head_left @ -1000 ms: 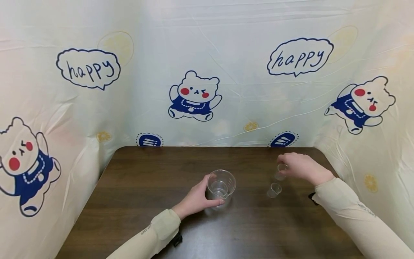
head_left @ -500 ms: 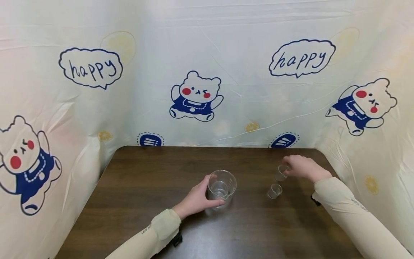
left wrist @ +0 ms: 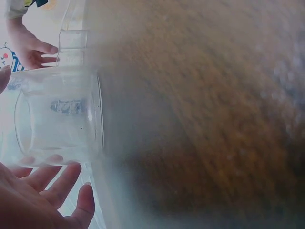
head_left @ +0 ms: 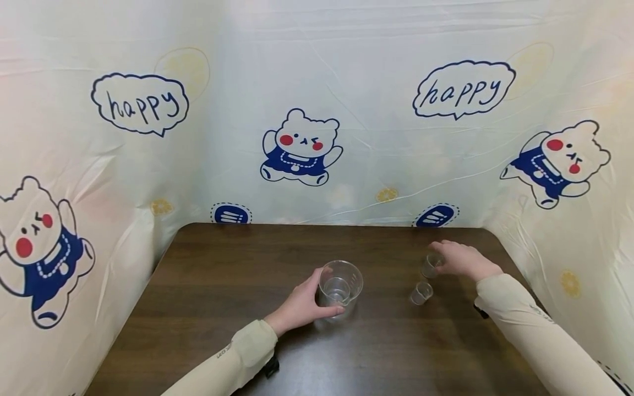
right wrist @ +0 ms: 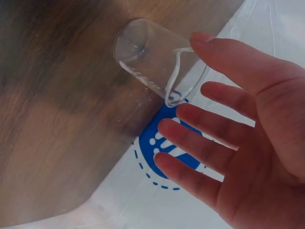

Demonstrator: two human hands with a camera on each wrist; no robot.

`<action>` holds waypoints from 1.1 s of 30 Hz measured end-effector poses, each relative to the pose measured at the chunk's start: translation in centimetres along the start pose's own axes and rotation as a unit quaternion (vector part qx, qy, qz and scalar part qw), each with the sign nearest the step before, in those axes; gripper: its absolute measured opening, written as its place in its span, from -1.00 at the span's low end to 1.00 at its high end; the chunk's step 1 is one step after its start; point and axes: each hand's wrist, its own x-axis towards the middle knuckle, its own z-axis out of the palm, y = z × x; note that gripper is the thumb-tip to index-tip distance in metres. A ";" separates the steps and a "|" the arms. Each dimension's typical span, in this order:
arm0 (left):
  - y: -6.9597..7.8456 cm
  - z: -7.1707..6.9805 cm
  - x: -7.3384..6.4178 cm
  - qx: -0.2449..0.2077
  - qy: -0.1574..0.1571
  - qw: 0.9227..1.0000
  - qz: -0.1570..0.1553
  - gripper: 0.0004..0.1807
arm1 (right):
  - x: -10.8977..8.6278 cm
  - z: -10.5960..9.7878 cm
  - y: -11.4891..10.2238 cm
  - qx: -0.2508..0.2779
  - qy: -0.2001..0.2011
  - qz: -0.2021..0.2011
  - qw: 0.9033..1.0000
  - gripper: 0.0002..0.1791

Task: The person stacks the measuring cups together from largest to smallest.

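A large clear glass beaker (head_left: 342,283) stands on the dark wooden table (head_left: 238,258), left of two small ones. My left hand (head_left: 302,300) holds its side, thumb in front and fingers round the back. Close up in the left wrist view, the wall of this large beaker (left wrist: 62,119) bears a printed mark. My right hand (head_left: 460,259) is at the farther small beaker (head_left: 431,267), fingers extended and spread around its rim. Seen from the right wrist, this small beaker (right wrist: 152,62) has a spout and stands upright on the table. The nearer small beaker (head_left: 422,293) stands just in front of it.
A pale curtain (head_left: 376,154) printed with bears and "happy" bubbles hangs behind the table and along both sides. The far table edge runs close behind the right hand.
My right hand has shifted slightly down in the view, with its fingers looser at the farther small beaker, which stays nearly in place. The left hand and large beaker keep their position.
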 end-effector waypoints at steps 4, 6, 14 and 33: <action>0.0 0.1 0.0 0.001 -0.005 1.000 -0.007 0.04 | -0.1 0.3 0.0 0.001 0.000 -0.001 1.000 -0.34; 0.0 0.1 -0.1 0.001 -0.005 1.000 -0.010 0.04 | -0.2 0.4 0.1 -0.001 0.000 -0.002 1.000 -0.34; 0.0 0.1 -0.2 0.002 0.001 1.000 -0.003 0.02 | -0.3 0.5 -0.1 -0.003 -0.007 -0.001 1.000 -0.33; 0.0 0.0 -0.1 0.002 0.005 1.000 0.001 0.00 | -0.1 0.5 0.5 -0.018 -0.014 -0.001 1.000 -0.46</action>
